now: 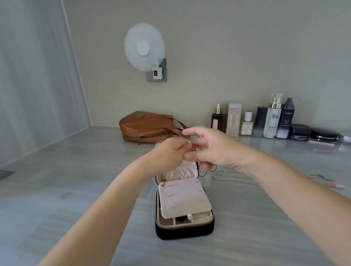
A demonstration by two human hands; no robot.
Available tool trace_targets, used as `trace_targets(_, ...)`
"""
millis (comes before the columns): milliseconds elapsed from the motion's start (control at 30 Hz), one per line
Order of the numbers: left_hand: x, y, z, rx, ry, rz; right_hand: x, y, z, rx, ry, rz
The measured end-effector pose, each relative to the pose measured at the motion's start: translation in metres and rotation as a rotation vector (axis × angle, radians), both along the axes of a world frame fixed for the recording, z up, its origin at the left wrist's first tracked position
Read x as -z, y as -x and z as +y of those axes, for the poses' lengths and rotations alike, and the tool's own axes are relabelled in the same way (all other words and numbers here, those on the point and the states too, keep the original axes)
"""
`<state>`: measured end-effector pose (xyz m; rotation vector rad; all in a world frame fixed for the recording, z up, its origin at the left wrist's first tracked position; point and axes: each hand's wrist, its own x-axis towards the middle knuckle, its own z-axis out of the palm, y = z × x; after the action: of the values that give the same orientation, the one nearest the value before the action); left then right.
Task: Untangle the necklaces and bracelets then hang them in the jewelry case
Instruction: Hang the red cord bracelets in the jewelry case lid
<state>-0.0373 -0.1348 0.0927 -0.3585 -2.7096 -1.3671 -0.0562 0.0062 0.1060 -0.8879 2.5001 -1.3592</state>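
1. Red cord (200, 169), thin and looped, is held up in the air between the two hands, directly above the raised lid of the jewelry case (184, 232).
2. The left hand (171, 151) is curled closed, its fingertips pinching the cord where the hands meet.
3. The right hand (211, 147) touches the left hand. Its thumb and forefinger pinch the same cord, and its other fingers are loosely bent and spread above.
4. A loop of the cord hangs down from under the right hand, just right of the case's lid. Whether it touches the lid cannot be told.
5. The jewelry case stands unzipped on the bench (73, 196), below and nearer than the hands. Its lid is upright with a pink pocket inside, and a pale pink flap (182, 196) with small hooks lies over the lower compartments.
6. Silver chains (221, 172) lie on the bench beneath the right wrist, and another chain (319, 176) lies further right.
7. A brown bag (146, 127) sits behind the case, and cosmetic bottles (269, 119) line the wall at right.
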Motion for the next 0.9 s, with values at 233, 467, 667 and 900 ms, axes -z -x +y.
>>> trace_targets(233, 0.015, 0.003, -0.02, 0.008, -0.083, 0.097, 0.017, 0.014, -0.019, -0.011, -0.17, 0.193)
trace_targets(467, 0.023, 0.007, -0.026, -0.044, -0.034, 0.051, 0.022, 0.02, -0.014, 0.084, -0.38, 0.761)
trace_targets(667, 0.02, 0.004, -0.031, -0.122, 0.011, 0.159, 0.02, 0.019, -0.011, 0.087, -0.426, 0.911)
trace_targets(900, 0.022, 0.014, -0.045, -0.377, -0.034, 0.358, 0.021, 0.022, -0.021, 0.112, -0.508, 0.928)
